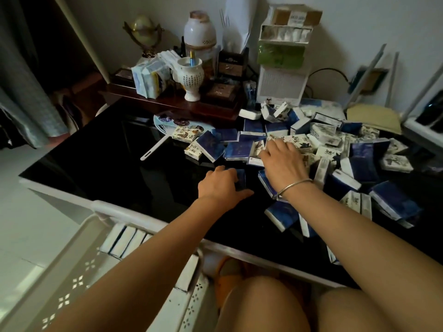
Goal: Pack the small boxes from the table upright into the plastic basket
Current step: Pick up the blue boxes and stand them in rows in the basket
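Several small blue and white boxes (335, 149) lie scattered in a heap over the right half of the black table (107, 164). My left hand (219, 185) grips a dark blue box (241, 178) near the table's middle, fingers curled over its top. My right hand (282, 161), a metal bangle on its wrist, lies on top of a white patterned box (257, 149) at the heap's near edge, fingers curled over it. The white plastic basket (48, 271) stands below the table's front edge at the lower left, with several boxes (124, 240) standing upright inside it.
A wooden tray (172, 101) at the back holds a white vase, a globe ornament, tissue packs and dark boxes. A white hand fan (165, 130) lies on the table. A tall stack of cartons (282, 56) stands against the wall. My knees are below the table edge.
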Demonstrator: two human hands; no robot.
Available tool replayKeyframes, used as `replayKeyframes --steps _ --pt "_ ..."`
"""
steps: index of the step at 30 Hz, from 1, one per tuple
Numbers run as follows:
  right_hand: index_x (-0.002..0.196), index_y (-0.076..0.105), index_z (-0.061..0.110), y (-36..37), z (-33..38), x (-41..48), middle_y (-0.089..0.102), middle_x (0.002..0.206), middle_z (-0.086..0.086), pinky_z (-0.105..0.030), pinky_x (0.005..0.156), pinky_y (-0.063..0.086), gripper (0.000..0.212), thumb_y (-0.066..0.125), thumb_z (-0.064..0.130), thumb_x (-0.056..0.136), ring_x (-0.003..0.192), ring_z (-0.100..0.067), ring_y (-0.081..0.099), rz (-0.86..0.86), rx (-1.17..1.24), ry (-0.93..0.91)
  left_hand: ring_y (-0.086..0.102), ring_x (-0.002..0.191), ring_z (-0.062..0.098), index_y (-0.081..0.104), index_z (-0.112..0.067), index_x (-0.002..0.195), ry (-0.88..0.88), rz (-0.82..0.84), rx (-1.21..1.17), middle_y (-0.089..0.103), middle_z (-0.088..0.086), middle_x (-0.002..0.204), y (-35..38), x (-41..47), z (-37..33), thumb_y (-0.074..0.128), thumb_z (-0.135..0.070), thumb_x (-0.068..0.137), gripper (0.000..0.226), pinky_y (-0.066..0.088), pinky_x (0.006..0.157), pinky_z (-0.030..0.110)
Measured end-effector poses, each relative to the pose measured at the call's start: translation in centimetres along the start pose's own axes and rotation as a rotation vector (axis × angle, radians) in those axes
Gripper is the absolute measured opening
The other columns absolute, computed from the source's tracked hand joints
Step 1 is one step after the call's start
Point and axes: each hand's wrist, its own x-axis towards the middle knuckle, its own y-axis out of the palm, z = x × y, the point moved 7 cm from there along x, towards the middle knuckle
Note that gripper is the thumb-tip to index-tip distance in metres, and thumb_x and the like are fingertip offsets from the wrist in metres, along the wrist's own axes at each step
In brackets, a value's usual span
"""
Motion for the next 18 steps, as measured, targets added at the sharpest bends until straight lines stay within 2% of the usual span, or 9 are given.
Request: replayKeyframes --steps 2,5,7,9,12,15,18 --pt "0.083 0.068 0.008 0.1 0.1 -0.4 0.06 0.086 -0.012 -0.036 0.068 0.047 0.025 0.069 0.007 0.059 0.083 -0.032 0.058 0.041 0.096 0.031 0.054 0.11 0.028 0.056 -0.019 0.112 -0.048 -0.063 -0.004 0.053 0.005 0.122 -0.2 0.1 -0.4 0.067 -0.062 0.078 0.056 0.048 0.082 0.04" --pt "0.103 0.063 0.015 -0.5 -0.5 -1.6 0.057 0.104 -0.007 -0.038 0.08 0.043 0.031 0.069 0.012 0.073 0.1 -0.029 0.052 0.112 0.364 0.222 0.046 0.122 0.032 0.042 -0.012 0.128 -0.13 -0.083 -0.017 0.044 0.01 0.133 0.2 0.2 -0.7 0.075 -0.047 0.078 0.069 0.047 0.089 0.042" --pt "0.108 0.059 0.016 -0.8 -1.5 -2.4 0.057 0.108 -0.004 -0.035 0.079 0.042 0.028 0.066 0.018 0.081 0.1 -0.027 0.053 0.128 0.666 0.49 0.043 0.126 0.034 0.032 -0.01 0.133 -0.132 -0.06 -0.107 0.041 0.013 0.136 0.6 0.3 -0.6 0.079 -0.037 0.075 0.08 0.045 0.094 0.044" --pt "0.105 0.058 0.015 0.1 -1.4 -3.4 0.062 0.103 -0.003 -0.035 0.08 0.048 0.029 0.069 0.024 0.08 0.094 -0.026 0.058 0.219 1.033 0.764 0.048 0.123 0.035 0.028 -0.01 0.138 -0.104 -0.035 -0.24 0.048 0.015 0.134 0.5 -0.2 0.0 0.08 -0.034 0.073 0.086 0.045 0.095 0.044" --pt "0.099 0.063 0.016 0.0 0.3 -4.2 0.069 0.096 -0.004 -0.044 0.084 0.054 0.032 0.07 0.028 0.071 0.088 -0.025 0.065 0.247 1.447 0.918 0.059 0.114 0.029 0.028 -0.013 0.143 -0.062 -0.096 -0.41 0.058 0.01 0.129 -1.7 -2.6 1.5 0.078 -0.031 0.076 0.085 0.05 0.093 0.041" --pt "0.099 0.063 0.013 -2.0 1.8 -4.7 0.069 0.093 -0.007 -0.034 0.065 0.049 0.026 0.068 0.02 0.074 0.08 -0.022 0.062 0.236 1.624 0.944 0.065 0.102 0.017 0.029 -0.019 0.145 -0.087 -0.102 -0.795 0.062 0.004 0.122 -4.3 -6.3 3.6 0.074 -0.018 0.082 0.078 0.056 0.089 0.039" --pt "0.098 0.062 0.008 -3.8 3.3 -5.0 0.063 0.084 -0.006 -0.03 0.057 0.044 0.027 0.068 0.017 0.073 0.074 -0.021 0.057 0.245 1.71 0.944 0.068 0.099 0.022 0.035 -0.023 0.143 -0.175 0.027 -1.227 0.063 0.003 0.114 -5.4 -10.0 5.2 0.064 -0.005 0.089 0.064 0.059 0.083 0.036"
